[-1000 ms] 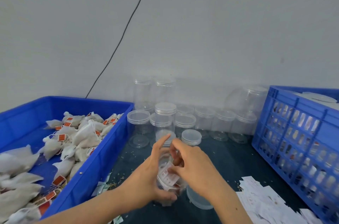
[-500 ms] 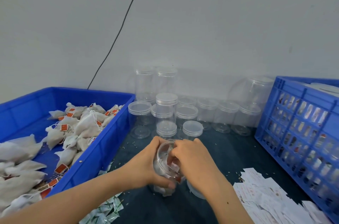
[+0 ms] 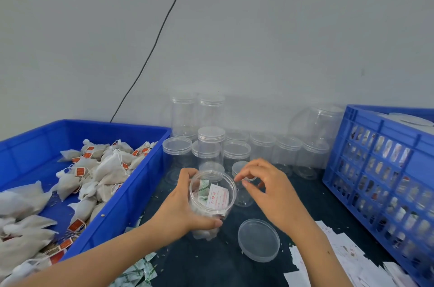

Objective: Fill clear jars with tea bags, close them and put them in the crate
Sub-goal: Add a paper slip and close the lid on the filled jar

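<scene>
A loose lid (image 3: 258, 240) lay nearest on the dark table (image 3: 206, 263). Just beyond it, the left hand (image 3: 182, 207) gripped an open jar (image 3: 211, 195) holding tea bags and a paper slip, while the right hand (image 3: 272, 190) hovered beside its mouth, fingers loosely curled, empty. Empty jars (image 3: 211, 143) stood behind; the crate (image 3: 385, 176) sat far right.

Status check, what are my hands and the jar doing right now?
Left hand grips open jar, bags and slip inside. Right hand free above, fingers loosely curled. Lid loose on table, nothing blocking.
</scene>
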